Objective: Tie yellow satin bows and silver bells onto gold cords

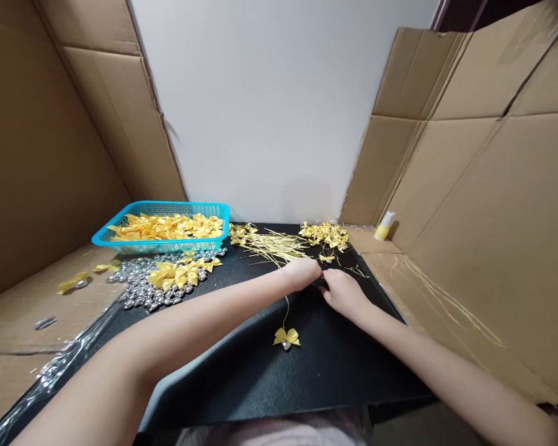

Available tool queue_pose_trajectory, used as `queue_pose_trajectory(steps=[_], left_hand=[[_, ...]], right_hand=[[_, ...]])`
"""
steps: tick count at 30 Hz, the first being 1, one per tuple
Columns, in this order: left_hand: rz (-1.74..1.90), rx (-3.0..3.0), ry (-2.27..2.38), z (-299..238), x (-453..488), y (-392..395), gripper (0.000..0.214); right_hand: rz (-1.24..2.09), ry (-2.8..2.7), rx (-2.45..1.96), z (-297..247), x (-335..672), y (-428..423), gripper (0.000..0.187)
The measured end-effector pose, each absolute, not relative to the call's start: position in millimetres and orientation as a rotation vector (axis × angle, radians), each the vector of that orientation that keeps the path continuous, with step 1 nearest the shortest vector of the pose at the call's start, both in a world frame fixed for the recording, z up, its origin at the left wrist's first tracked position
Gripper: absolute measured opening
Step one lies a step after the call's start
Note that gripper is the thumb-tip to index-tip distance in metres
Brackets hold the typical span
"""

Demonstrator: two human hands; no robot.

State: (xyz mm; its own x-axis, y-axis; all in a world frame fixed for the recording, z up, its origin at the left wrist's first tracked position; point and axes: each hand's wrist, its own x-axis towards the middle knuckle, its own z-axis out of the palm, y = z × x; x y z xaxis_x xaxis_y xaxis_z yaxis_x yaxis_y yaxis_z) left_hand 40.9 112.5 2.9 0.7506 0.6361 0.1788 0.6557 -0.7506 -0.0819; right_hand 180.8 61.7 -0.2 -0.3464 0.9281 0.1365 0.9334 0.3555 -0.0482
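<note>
My left hand [302, 272] and my right hand [341, 291] meet over the far part of a black mat [242, 365], fingers curled and pinched together. A thin gold string runs from my left hand down to a small yellow bow [286, 337] with a silver bead under it, lying on the mat. What my right hand pinches is too small to make out. Loose gold strings [272, 244] lie just beyond my hands, and a heap of finished bows [325, 235] sits to their right.
A blue basket [121, 224] full of yellow bows stands at the back left. In front of it lie silver beads [144, 288] and more bows [177, 274]. A small glue bottle [384, 225] stands at the right. Cardboard walls enclose both sides.
</note>
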Motion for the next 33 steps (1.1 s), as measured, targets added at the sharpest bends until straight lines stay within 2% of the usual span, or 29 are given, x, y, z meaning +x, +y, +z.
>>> queue_pose_trajectory(steps=[3,7,11,20,25,28,30,31,33], left_hand=[[-0.082,-2.764,-1.162,21.7,28.2,101.3,0.007],[-0.065,-2.674,-1.299,42.2,7.6,72.5,0.017],[-0.057,-2.622,-1.422,50.8,-8.2,46.8,0.017],[-0.123,-2.595,-1.733,36.5,-42.0,6.7,0.017],[-0.314,-2.616,-2.008,24.1,-53.1,-24.9,0.022],[-0.494,-2.443,-2.094,16.7,-49.4,-47.2,0.013],[-0.650,-2.281,-2.007,13.2,-44.9,-60.7,0.035],[-0.725,-2.238,-1.948,11.9,-42.8,-66.2,0.036],[-0.831,-2.208,-1.849,10.0,-40.2,-73.9,0.022]], right_hand=[[-0.106,-2.465,-1.711,10.7,175.5,59.7,0.017],[-0.143,-2.487,-1.654,26.0,158.6,51.6,0.017],[-0.161,-2.535,-1.574,37.4,133.8,41.0,0.024],[-0.292,-2.585,-1.512,35.1,119.1,7.6,0.024],[-0.085,-2.443,-1.634,23.5,126.8,-8.4,0.024],[0.006,-2.312,-1.578,17.7,130.7,-18.7,0.023],[0.024,-2.266,-1.491,13.6,132.3,-25.3,0.023],[0.030,-2.250,-1.451,11.5,132.7,-28.0,0.023],[0.057,-2.218,-1.380,7.6,132.4,-31.5,0.023]])
